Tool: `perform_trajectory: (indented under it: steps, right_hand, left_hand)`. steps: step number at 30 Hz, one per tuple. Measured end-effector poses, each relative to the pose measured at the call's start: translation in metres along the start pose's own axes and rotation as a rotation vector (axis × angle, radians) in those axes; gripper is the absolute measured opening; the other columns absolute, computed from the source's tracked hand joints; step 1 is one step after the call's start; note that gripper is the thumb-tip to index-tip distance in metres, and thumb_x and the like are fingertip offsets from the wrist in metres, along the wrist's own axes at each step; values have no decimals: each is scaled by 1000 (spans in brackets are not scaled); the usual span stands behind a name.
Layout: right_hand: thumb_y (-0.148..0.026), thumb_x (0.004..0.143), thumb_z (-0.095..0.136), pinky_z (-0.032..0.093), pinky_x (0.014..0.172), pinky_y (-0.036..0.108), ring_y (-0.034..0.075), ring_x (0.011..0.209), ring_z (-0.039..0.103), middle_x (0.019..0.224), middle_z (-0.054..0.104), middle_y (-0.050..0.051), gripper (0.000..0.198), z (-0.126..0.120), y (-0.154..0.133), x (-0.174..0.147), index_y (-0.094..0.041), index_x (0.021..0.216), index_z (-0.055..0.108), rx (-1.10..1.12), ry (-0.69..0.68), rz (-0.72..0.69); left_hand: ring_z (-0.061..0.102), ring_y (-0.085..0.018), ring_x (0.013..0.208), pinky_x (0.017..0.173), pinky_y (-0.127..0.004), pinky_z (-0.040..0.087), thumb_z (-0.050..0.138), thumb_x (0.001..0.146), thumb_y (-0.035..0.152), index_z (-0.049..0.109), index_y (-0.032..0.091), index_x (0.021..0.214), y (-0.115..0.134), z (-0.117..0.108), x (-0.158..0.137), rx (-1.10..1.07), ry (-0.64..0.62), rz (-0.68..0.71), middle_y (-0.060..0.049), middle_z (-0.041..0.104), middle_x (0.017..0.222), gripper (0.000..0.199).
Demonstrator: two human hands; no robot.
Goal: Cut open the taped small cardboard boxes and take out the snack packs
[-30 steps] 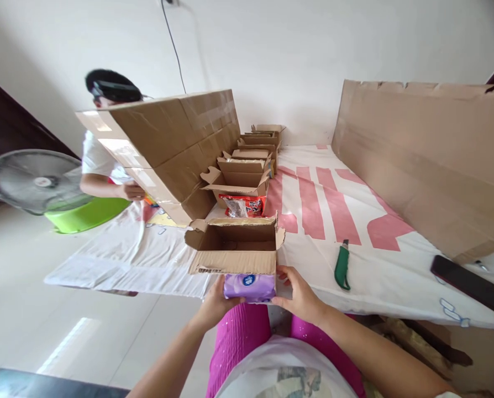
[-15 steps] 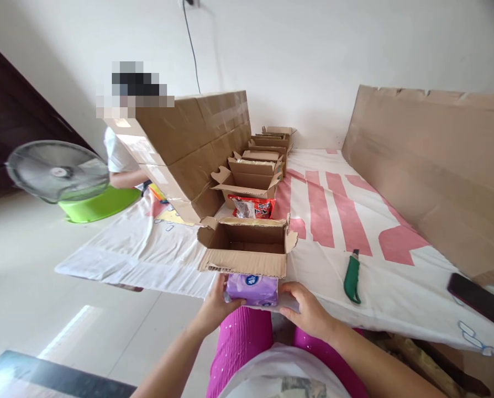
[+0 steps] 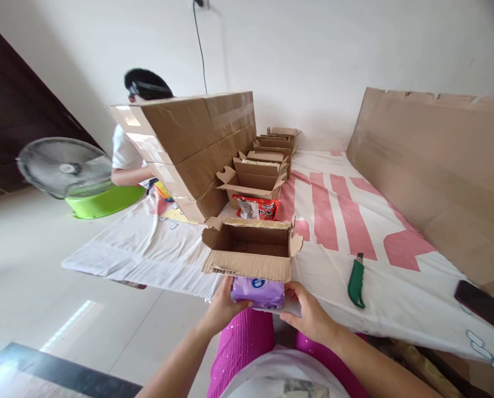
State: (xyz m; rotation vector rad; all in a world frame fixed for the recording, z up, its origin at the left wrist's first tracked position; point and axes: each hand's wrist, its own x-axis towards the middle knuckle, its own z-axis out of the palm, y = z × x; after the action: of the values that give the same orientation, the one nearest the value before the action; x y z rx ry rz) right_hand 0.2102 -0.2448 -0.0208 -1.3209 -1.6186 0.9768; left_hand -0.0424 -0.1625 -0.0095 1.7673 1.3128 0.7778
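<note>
A purple soft pack of tissues (image 3: 258, 293) with a blue round label lies at the table's front edge, just before an open cardboard box (image 3: 249, 265). My left hand (image 3: 226, 301) grips its left end, thumb across the front face. At the right end, my right hand (image 3: 307, 312) has its fingertips against or very close to the pack, with thumb and fingers apart. The box's flaps stand out and its inside looks bare. Behind it lies a red and clear packet (image 3: 257, 208) of dark contents.
More open boxes (image 3: 253, 179) line up behind. Taped cartons (image 3: 189, 138) form a wall on the left, with a person (image 3: 125, 157) beyond. A green utility knife (image 3: 356, 282), a dark phone (image 3: 483, 307) and a large cardboard sheet (image 3: 433, 166) are at right. A fan (image 3: 68, 168) stands left.
The whole view has shifted slightly, moving things a little to the right. My right hand has come closer to the pack's right end. My left hand keeps its grip.
</note>
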Motion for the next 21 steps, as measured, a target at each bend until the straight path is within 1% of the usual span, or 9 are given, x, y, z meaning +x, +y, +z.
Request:
perform_trajectory:
  steps: [2,5,8,12,14,16,18,20,21]
  right_hand:
    - [-21,72,70,49,88,43,25,100,60,113,61,8,53,1,1,0,-23,121,49,19,27,-8]
    - [-31,72,74,49,85,39,24,98,60,112,59,8,44,0,4,-2,-22,109,51,15,126,-73]
    - [-42,69,79,48,82,36,23,96,59,114,58,9,48,-6,11,-4,-22,100,49,13,195,-116]
    - [-50,68,79,46,70,30,17,77,56,85,59,0,50,-27,15,-8,-23,93,45,77,171,18]
    - [-53,70,76,45,68,30,16,73,55,80,57,-2,49,-41,14,-9,-23,93,44,136,162,96]
    - [-57,73,72,46,68,30,16,72,57,80,59,-2,49,-54,12,-10,-24,95,44,210,128,184]
    - [-62,77,65,47,67,31,17,72,59,80,61,-1,48,-66,10,-12,-24,96,44,251,71,293]
    - [-67,81,55,46,66,32,18,71,60,77,61,-1,46,-75,9,-13,-23,94,46,174,44,392]
    - [-69,83,51,46,66,33,18,69,59,74,60,-1,46,-79,9,-13,-23,90,47,80,43,429]
  left_hand:
    - [63,-28,92,81,-41,51,78,61,29,54,19,104,2,2,0,-9,3,-14,-6,65,95,50]
    - [63,-29,94,83,-42,50,81,60,34,53,19,105,11,9,-4,-28,-35,-8,-8,65,100,56]
    - [62,-29,98,85,-43,50,81,62,41,49,19,113,20,21,-8,-59,-110,36,-10,64,107,64]
    - [62,-28,102,86,-41,51,76,70,48,48,21,118,22,38,-9,-115,-226,55,-11,64,112,62]
    - [63,-27,101,85,-40,52,72,75,50,47,20,124,25,40,-8,-111,-329,64,-12,64,114,63]
    - [63,-27,100,86,-40,51,69,77,49,46,20,131,36,33,-8,-29,-420,80,-13,64,117,65]
    - [63,-26,100,87,-39,51,70,77,47,52,21,129,56,16,-8,92,-526,107,-12,65,117,60]
    - [65,-24,95,83,-34,51,70,78,45,63,22,116,81,-10,-8,125,-693,157,-9,69,108,45]
    - [66,-21,88,79,-31,51,68,81,44,66,22,111,94,-23,-8,66,-788,201,-7,71,101,37]
